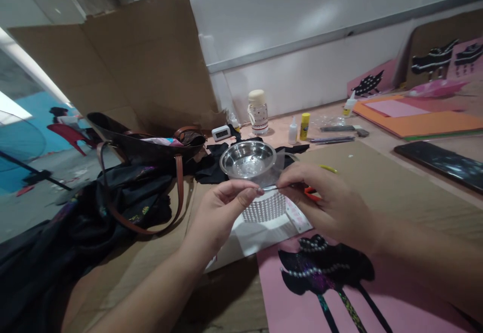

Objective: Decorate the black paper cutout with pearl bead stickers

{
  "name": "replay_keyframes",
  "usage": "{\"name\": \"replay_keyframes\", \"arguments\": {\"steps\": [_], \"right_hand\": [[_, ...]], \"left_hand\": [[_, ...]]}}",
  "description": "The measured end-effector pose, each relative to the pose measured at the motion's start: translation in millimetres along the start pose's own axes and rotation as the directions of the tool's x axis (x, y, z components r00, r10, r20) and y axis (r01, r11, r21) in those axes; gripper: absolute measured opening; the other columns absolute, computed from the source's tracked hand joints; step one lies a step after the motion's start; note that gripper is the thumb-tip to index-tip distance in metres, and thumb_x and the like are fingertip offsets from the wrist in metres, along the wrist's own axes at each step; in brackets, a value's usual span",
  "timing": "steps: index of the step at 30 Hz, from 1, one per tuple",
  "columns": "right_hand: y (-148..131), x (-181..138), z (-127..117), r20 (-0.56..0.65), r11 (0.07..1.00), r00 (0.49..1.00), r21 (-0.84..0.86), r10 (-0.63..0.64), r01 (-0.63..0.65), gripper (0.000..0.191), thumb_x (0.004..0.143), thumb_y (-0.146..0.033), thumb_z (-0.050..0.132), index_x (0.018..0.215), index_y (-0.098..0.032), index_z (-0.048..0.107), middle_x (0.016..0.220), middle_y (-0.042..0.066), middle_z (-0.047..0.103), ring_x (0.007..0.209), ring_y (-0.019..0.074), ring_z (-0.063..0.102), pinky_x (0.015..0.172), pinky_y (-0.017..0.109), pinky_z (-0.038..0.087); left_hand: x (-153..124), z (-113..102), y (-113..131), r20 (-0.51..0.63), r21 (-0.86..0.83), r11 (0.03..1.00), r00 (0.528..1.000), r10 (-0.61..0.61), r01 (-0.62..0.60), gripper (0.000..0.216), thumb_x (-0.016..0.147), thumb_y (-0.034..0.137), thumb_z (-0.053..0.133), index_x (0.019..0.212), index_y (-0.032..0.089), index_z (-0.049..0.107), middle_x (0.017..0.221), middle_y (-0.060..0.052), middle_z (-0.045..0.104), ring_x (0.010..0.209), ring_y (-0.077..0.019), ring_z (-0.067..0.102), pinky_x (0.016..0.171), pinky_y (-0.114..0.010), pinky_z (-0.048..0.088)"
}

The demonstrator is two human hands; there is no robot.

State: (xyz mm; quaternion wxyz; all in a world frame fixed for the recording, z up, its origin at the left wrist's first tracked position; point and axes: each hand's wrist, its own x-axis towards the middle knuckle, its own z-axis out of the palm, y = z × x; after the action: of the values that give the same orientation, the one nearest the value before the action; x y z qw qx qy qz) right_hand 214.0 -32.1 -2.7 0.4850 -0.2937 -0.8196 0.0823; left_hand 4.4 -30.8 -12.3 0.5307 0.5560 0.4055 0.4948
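Observation:
My left hand [222, 207] and my right hand [324, 199] meet over the table, both pinched on a thin short strip [269, 187] held level between their fingertips. Right under them lies a sheet of pearl sticker rows [264, 210] on white backing. A small steel bowl [248, 159] stands just beyond the fingers. In front of me lies a pink card [302, 298] with a black cut-out shape [324, 267] carrying strings of pearls. Something orange [312, 192] peeks from under my right hand.
A dark handbag with brown straps [143, 172] sits at left on cardboard, before a tall cardboard panel [124, 61]. A bottle [258, 111], glue bottles [299, 128], a phone [441, 164] and orange and pink sheets [415, 116] lie farther back and right.

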Motion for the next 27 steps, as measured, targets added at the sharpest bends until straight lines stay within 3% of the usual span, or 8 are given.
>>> {"name": "replay_keyframes", "arguments": {"steps": [15,27], "right_hand": [[-2.2,-1.1,-0.2,0.047,0.993,0.997,0.096,0.067,-0.072,0.011,0.09,-0.01,0.056,0.09,-0.02,0.06,0.079,-0.001,0.063,0.072,0.0108,0.059,0.063,0.021,0.047],[-0.2,-1.6,-0.3,0.036,0.995,0.999,0.091,-0.035,0.031,0.009,0.094,-0.013,0.054,0.092,-0.02,0.059,0.082,0.002,0.065,0.075,0.013,0.062,0.067,0.025,0.05]], "left_hand": [[-2.5,-1.5,0.5,0.013,0.043,0.997,0.998,0.064,-0.064,0.011,0.081,0.036,0.08,0.084,0.025,0.079,0.082,0.001,0.076,0.076,-0.0094,0.064,0.07,-0.018,0.049],[-3.7,-0.9,4.7,-0.014,0.12,0.99,0.997,0.081,-0.078,0.008,0.081,0.034,0.079,0.081,0.025,0.079,0.08,0.001,0.075,0.074,-0.0102,0.062,0.066,-0.019,0.048]]}}
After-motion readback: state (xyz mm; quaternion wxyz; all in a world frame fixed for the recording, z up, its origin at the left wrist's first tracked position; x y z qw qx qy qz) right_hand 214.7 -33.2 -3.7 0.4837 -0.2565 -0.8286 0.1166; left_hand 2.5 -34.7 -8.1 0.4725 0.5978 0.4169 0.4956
